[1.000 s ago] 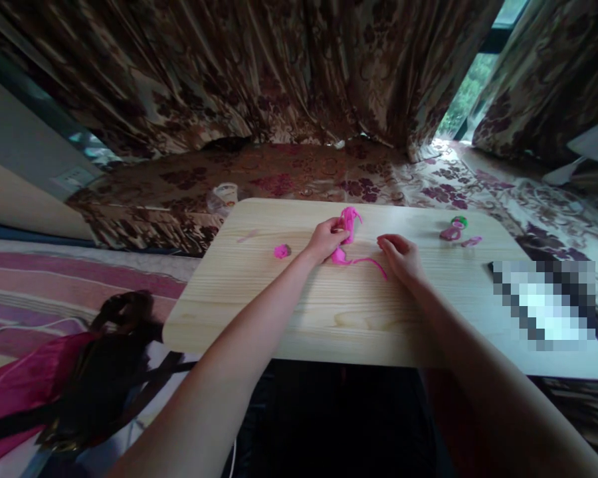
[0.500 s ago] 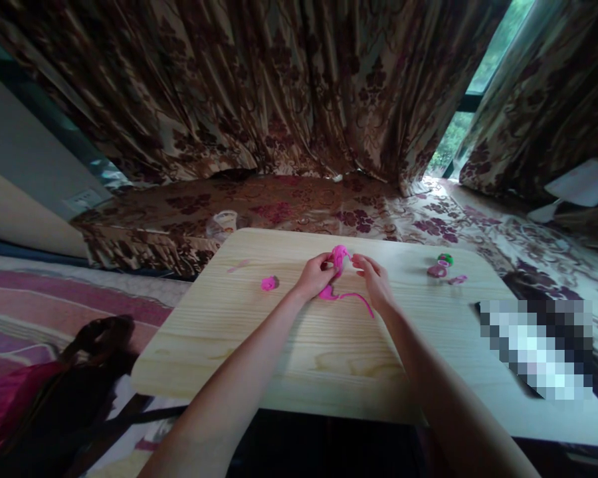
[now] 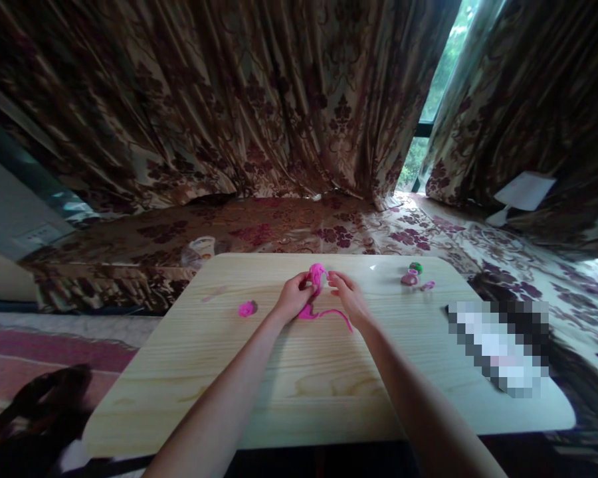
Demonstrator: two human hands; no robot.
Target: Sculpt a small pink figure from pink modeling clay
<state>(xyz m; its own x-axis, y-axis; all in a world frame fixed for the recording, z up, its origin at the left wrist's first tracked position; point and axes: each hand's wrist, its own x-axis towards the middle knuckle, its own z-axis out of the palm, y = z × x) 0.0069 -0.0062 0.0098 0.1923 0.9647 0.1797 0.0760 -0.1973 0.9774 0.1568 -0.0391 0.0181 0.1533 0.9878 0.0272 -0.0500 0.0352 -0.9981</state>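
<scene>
My left hand [image 3: 294, 295] is closed around a bright pink, soft-looking piece [image 3: 316, 272], held upright just above the table; its exact kind is unclear. A thin pink strand runs from its top to the fingertips of my right hand [image 3: 346, 292], which looks pinched on it, though the contact is very small. Below the hands lies a flatter pink part [image 3: 307, 312], with a long pink string [image 3: 339, 315] curving right across the wood. Left of my left hand sits a small crumpled pink lump [image 3: 246, 309], touched by neither hand.
The pale wooden table [image 3: 199, 378] has rounded corners. At its far right are a green ball [image 3: 416, 267], a small pink item [image 3: 409, 277] and a pink loop [image 3: 428, 285]. A blurred-out flat object [image 3: 498, 348] lies at right. A clear container [image 3: 199, 249] stands behind the table.
The whole view has shifted, so the table and hands appear further left and lower. My left hand keeps the pink piece; my right hand stays beside it, with little change in pose.
</scene>
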